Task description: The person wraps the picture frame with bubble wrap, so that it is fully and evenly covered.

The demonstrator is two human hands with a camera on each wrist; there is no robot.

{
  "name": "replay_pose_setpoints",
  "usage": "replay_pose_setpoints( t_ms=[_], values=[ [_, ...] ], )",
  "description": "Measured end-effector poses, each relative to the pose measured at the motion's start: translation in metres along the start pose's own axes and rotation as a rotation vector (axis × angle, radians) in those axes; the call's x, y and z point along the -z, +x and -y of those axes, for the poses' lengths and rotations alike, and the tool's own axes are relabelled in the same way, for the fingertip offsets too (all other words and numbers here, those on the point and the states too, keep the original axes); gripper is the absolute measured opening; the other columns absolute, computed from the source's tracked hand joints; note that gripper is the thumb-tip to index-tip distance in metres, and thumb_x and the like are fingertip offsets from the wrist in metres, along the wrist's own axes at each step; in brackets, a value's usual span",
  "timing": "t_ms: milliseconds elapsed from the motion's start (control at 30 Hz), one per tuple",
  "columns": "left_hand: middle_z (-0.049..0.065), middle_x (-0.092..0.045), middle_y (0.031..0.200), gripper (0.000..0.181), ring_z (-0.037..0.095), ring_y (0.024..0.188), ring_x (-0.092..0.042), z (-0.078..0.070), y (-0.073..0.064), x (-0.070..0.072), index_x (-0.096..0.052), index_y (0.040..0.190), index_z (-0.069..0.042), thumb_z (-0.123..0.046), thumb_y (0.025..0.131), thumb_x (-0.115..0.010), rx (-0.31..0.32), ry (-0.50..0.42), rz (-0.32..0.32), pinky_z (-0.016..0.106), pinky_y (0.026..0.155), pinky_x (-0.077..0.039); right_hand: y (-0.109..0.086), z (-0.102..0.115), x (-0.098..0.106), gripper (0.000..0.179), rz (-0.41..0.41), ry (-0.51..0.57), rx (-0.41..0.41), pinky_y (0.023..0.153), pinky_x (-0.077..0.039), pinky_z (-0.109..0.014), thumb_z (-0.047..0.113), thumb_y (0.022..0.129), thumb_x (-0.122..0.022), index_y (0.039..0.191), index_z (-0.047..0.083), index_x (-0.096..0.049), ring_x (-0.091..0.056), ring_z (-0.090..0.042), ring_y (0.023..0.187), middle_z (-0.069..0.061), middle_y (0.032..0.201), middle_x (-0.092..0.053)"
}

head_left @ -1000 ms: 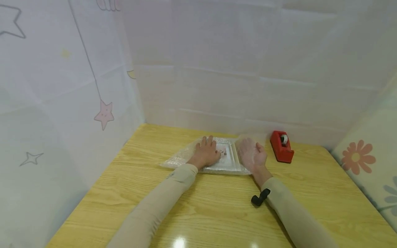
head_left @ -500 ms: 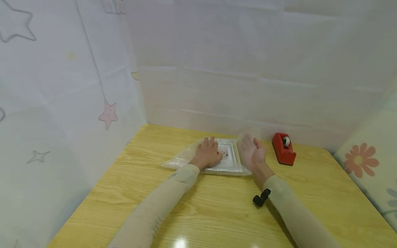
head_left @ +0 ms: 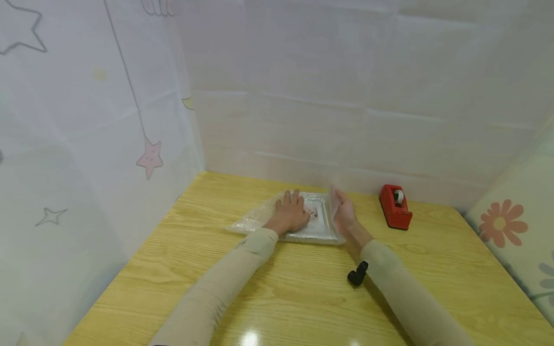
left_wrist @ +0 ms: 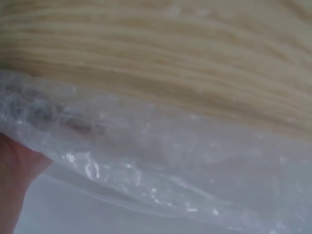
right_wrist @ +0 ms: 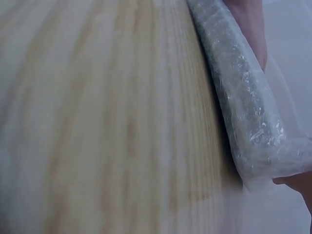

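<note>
A pale picture frame (head_left: 322,226) with a small print lies flat on the table inside clear bubble wrap (head_left: 253,217). My left hand (head_left: 288,215) rests on top of it, fingers spread, pressing the left part. At the right side my right hand (head_left: 345,215) stands on edge, thumb up, its palm against a raised flap of the wrap. In the left wrist view the wrapped edge (left_wrist: 146,156) crosses below the wood, with a bit of the hand (left_wrist: 19,178) at left. The right wrist view shows the frame's thick wrapped side (right_wrist: 243,97).
A red tape dispenser (head_left: 395,206) with a white roll stands to the right of the frame. White cloth walls (head_left: 281,129) close off the back and sides of the wooden table (head_left: 298,298). A black wrist mount (head_left: 357,274) sticks out from the right sleeve.
My right hand has moved left, tipping the right-hand flap of bubble wrap up and in against the frame's side. My left hand stays pressed in place.
</note>
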State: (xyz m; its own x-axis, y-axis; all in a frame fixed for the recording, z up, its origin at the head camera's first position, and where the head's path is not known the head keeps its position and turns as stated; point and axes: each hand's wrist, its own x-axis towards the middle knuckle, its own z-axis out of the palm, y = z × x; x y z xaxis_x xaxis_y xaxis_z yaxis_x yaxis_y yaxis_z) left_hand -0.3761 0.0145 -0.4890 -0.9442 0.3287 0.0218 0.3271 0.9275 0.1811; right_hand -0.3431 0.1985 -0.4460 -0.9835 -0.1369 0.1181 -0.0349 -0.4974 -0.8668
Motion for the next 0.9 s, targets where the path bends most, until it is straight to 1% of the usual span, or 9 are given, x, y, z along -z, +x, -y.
replay_pose_setpoints(
  t_ms=[233, 400, 467, 567, 667, 700, 767, 833, 900],
  values=[
    [0.011, -0.007, 0.169, 0.063, 0.039, 0.152, 0.001, -0.007, -0.004, 0.007, -0.032, 0.159, -0.007, -0.042, 0.107, -0.037, 0.003, -0.042, -0.031, 0.066, 0.113, -0.016, 0.007, -0.008, -0.007, 0.061, 0.027, -0.284, -0.081, 0.119, 0.004, -0.037, 0.025, 0.111, -0.028, 0.162, 0.001, -0.005, 0.008, -0.024, 0.153, -0.011, 0.169, 0.005],
    [0.012, -0.015, 0.167, 0.060, 0.040, 0.151, -0.007, -0.007, -0.011, 0.013, -0.039, 0.155, -0.006, -0.039, 0.105, -0.043, -0.033, -0.098, -0.072, 0.065, 0.112, -0.020, 0.006, -0.012, -0.007, 0.068, 0.105, -0.530, -0.108, 0.118, 0.010, -0.040, 0.034, 0.111, -0.031, 0.163, 0.010, 0.005, 0.018, -0.015, 0.150, -0.001, 0.168, 0.015],
    [0.013, -0.015, 0.167, 0.059, 0.041, 0.151, -0.007, -0.005, -0.010, 0.013, -0.038, 0.155, -0.005, -0.036, 0.105, -0.045, -0.054, -0.151, -0.069, 0.066, 0.113, -0.018, 0.005, -0.014, -0.007, 0.069, 0.136, -0.642, -0.115, 0.118, 0.011, -0.045, 0.037, 0.111, -0.029, 0.163, 0.011, 0.009, 0.021, -0.019, 0.150, -0.003, 0.168, 0.020],
    [0.012, -0.012, 0.167, 0.059, 0.040, 0.151, -0.004, 0.001, -0.006, 0.012, -0.036, 0.157, -0.006, -0.035, 0.106, -0.044, -0.079, -0.205, -0.043, 0.066, 0.113, -0.017, 0.004, -0.017, -0.011, 0.071, 0.154, -0.870, -0.108, 0.118, 0.011, -0.049, 0.039, 0.110, -0.027, 0.162, 0.008, 0.010, 0.020, -0.026, 0.151, -0.008, 0.167, 0.020],
    [0.013, -0.012, 0.168, 0.061, 0.039, 0.152, -0.004, 0.012, -0.004, 0.018, -0.034, 0.158, -0.007, -0.038, 0.107, -0.045, -0.125, -0.247, -0.009, 0.068, 0.113, -0.017, 0.006, -0.020, -0.019, 0.070, 0.166, -1.110, -0.079, 0.117, 0.011, -0.051, 0.035, 0.110, -0.027, 0.160, 0.000, 0.007, 0.017, -0.034, 0.151, -0.016, 0.166, 0.017],
    [0.012, -0.011, 0.168, 0.063, 0.038, 0.152, -0.004, 0.017, -0.004, 0.020, -0.032, 0.159, -0.007, -0.040, 0.107, -0.046, -0.145, -0.249, 0.003, 0.067, 0.113, -0.017, 0.007, -0.021, -0.021, 0.068, 0.187, -1.231, -0.062, 0.118, 0.008, -0.053, 0.030, 0.109, -0.029, 0.160, -0.004, 0.000, 0.013, -0.038, 0.151, -0.020, 0.166, 0.014],
    [0.014, -0.012, 0.168, 0.067, 0.038, 0.153, -0.005, 0.028, -0.004, 0.026, -0.028, 0.161, -0.006, -0.041, 0.107, -0.048, -0.188, -0.284, 0.028, 0.066, 0.114, -0.016, 0.010, -0.025, -0.025, 0.065, 0.192, -1.396, -0.027, 0.118, 0.003, -0.056, 0.027, 0.110, -0.030, 0.159, -0.009, -0.006, 0.007, -0.043, 0.151, -0.027, 0.165, 0.007],
    [0.016, -0.013, 0.168, 0.068, 0.037, 0.153, -0.007, 0.039, -0.005, 0.032, -0.024, 0.161, -0.003, -0.037, 0.108, -0.049, -0.231, -0.331, 0.047, 0.060, 0.117, -0.015, 0.012, -0.029, -0.028, 0.063, 0.187, -1.531, 0.006, 0.118, -0.002, -0.059, 0.025, 0.110, -0.031, 0.157, -0.013, -0.012, 0.000, -0.047, 0.150, -0.031, 0.163, 0.001],
    [0.017, -0.014, 0.167, 0.066, 0.035, 0.153, -0.009, 0.049, -0.005, 0.036, -0.021, 0.162, -0.002, -0.028, 0.109, -0.049, -0.273, -0.419, 0.065, 0.053, 0.119, -0.013, 0.013, -0.034, -0.029, 0.063, 0.181, -1.613, 0.014, 0.118, -0.005, -0.060, 0.026, 0.110, -0.032, 0.156, -0.014, -0.014, -0.002, -0.048, 0.150, -0.033, 0.163, -0.002]
  ],
)
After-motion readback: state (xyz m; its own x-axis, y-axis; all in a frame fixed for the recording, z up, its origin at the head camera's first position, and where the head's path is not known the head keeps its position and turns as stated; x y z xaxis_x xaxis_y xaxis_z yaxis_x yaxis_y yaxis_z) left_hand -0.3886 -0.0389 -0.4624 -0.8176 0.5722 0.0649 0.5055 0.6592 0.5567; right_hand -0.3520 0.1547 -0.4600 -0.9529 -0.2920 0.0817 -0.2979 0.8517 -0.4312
